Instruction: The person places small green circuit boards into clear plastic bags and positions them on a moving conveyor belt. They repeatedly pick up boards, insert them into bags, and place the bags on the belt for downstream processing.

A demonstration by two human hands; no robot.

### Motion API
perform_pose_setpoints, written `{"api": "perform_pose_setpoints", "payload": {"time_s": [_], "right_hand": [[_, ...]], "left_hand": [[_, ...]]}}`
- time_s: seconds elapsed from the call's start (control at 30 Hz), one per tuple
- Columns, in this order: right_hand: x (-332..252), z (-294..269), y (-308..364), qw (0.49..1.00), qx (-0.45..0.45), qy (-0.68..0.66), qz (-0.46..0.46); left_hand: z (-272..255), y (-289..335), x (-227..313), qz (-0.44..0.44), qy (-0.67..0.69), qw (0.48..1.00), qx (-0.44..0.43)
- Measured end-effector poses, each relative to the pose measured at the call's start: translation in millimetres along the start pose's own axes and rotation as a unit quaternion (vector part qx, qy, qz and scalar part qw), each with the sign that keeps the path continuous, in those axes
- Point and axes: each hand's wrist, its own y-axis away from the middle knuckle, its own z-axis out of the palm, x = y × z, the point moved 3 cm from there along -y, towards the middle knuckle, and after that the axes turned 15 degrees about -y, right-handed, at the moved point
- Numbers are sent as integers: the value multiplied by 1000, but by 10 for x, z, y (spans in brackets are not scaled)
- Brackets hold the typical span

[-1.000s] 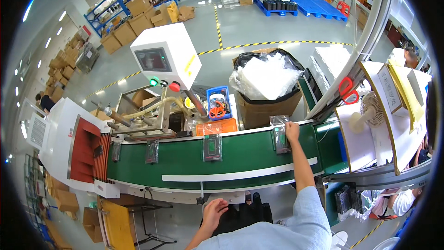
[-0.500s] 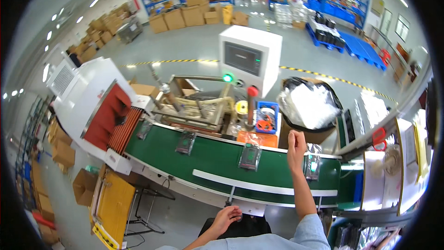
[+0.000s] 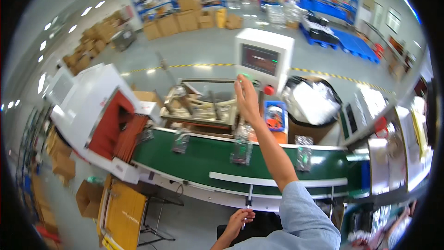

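Note:
My right hand (image 3: 247, 98) is stretched out over the conveyor, fingers straight and holding nothing, with its fingertips at the green-lit button (image 3: 246, 77) of a white control box (image 3: 286, 48). Whether they touch the button I cannot tell. Low at the front edge, my left hand (image 3: 239, 221) is curled beside the metal rod (image 3: 250, 192) of a white guide rail (image 3: 277, 181); what its fingers hold is unclear. On the green conveyor belt (image 3: 208, 154) lie several clear bags with dark flat items, among them a middle bag (image 3: 241, 150) and a right bag (image 3: 304, 155).
A white machine (image 3: 95, 111) with a red curtain stands at the belt's left end. Behind the belt are a metal-framed fixture (image 3: 203, 111), a blue bin (image 3: 275, 115) and a black-lined waste box (image 3: 314, 102). Another person (image 3: 400, 229) is at lower right.
My right hand has moved left and away from me, from above the belt's right part to the control box's button. My view has shifted, and the bags sit slightly further left along the belt.

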Motion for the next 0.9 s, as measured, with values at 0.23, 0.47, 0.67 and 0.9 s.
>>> {"api": "perform_pose_setpoints", "payload": {"time_s": [0.23,0.47,0.67,0.9], "right_hand": [[-534,-2294,2613,962,138,40,233],[-1708,-4880,5721,757,426,297,396],[-1809,-6256,7047,530,746,185,358],[-1461,-6977,6827,608,699,-97,363]], "left_hand": [[712,-567,62,-44,-176,966,-182],[2727,-768,-391,-73,-366,816,-440],[4648,-1152,-2197,-76,-511,677,-525],[5796,-1820,-3475,-113,-575,690,-424]]}}
